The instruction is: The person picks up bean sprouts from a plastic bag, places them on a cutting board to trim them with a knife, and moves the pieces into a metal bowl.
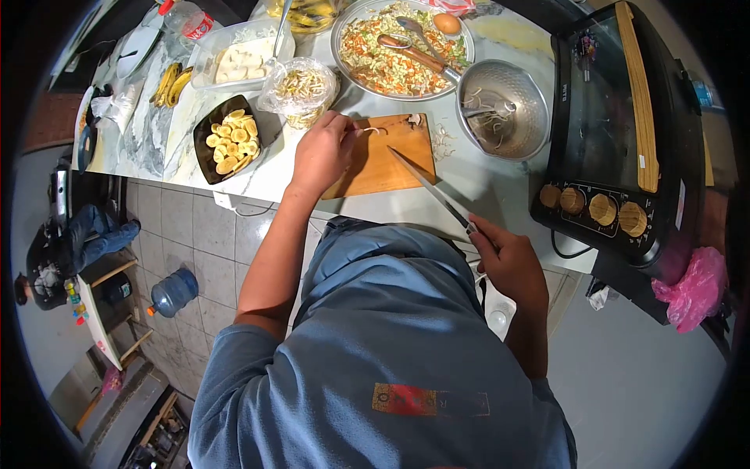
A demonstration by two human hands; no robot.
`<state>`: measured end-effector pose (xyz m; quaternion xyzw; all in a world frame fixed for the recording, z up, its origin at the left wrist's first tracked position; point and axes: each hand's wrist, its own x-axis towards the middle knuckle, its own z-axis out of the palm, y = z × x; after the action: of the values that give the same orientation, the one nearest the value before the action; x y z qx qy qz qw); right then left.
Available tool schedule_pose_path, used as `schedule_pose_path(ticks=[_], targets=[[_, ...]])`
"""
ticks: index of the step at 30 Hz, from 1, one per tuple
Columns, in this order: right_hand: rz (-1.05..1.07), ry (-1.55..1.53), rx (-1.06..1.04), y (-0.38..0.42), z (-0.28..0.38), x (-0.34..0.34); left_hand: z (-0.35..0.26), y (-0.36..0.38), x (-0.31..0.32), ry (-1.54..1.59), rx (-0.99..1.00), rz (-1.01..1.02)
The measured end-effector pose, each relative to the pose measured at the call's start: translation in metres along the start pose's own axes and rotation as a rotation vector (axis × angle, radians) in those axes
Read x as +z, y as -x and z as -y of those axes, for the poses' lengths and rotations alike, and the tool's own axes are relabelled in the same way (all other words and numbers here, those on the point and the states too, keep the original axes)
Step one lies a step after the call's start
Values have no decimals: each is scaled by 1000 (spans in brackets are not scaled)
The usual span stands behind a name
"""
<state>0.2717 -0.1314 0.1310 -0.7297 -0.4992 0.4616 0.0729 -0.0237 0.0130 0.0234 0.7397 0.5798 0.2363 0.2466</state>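
Note:
My left hand (322,154) is over the left edge of a wooden cutting board (379,166), fingers pinched on a thin bean sprout (373,130) whose end shows past the fingertips. My right hand (508,262) is closed around the handle of a knife (432,189). The blade slants up and left, its tip over the board. Behind my left hand sits a plastic bag of bean sprouts (301,84). A metal pot (533,129) right of the board has some sprouts inside. A few thin scraps (443,143) lie between board and pot.
At the back are a tray of chopped vegetables (367,66) with an egg (447,23) and a plastic tub (205,74). A bowl of banana slices (232,141) stands left. A black toaster oven (601,117) borders the right. Another person (58,250) is far left.

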Motion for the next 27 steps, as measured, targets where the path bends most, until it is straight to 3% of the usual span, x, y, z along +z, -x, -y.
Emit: schedule_pose_path(ticks=[10, 19, 23, 25, 27], targets=[[-246, -124, 137, 23, -19, -10, -1, -11, 6, -44, 83, 16], [80, -146, -9, 13, 1, 15, -8, -16, -5, -1, 52, -1], [41, -54, -101, 6, -1, 27, -5, -10, -11, -12, 34, -13], [39, -78, 21, 9, 7, 20, -5, -9, -13, -21, 27, -19], [-32, -65, -6, 8, -8, 23, -5, -8, -13, -11, 20, -1]])
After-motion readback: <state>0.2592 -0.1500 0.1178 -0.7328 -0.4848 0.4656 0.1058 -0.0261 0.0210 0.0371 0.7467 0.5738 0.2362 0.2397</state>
